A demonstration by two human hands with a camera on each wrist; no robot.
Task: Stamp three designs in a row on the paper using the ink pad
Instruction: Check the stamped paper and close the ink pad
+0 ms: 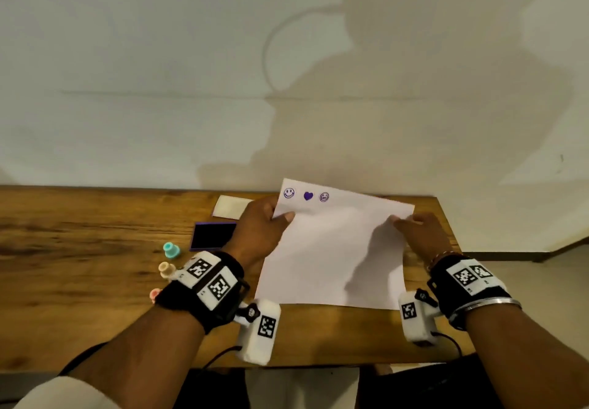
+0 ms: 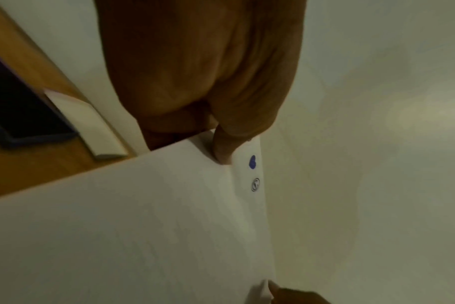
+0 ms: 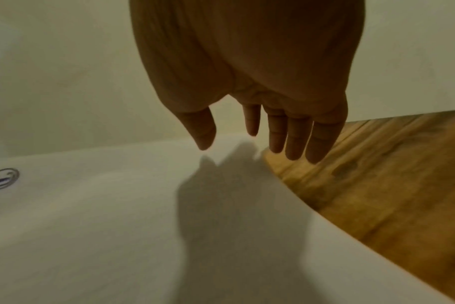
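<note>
While it lay tilted at the centre of the head view, the paper carried three purple stamped designs in a row along its upper left edge. Thin and floppy, it would likely crease easily, so its side edges looked the safest hold. At centre left, the left hand pinched one edge, thumb on top. At centre right, the right hand hovered at the other with fingers loosely straight, gripping nothing. Left of the sheet sat the ink pad and three small stamps on the wooden table.

wooden table | pale wall behind | floor right
</note>
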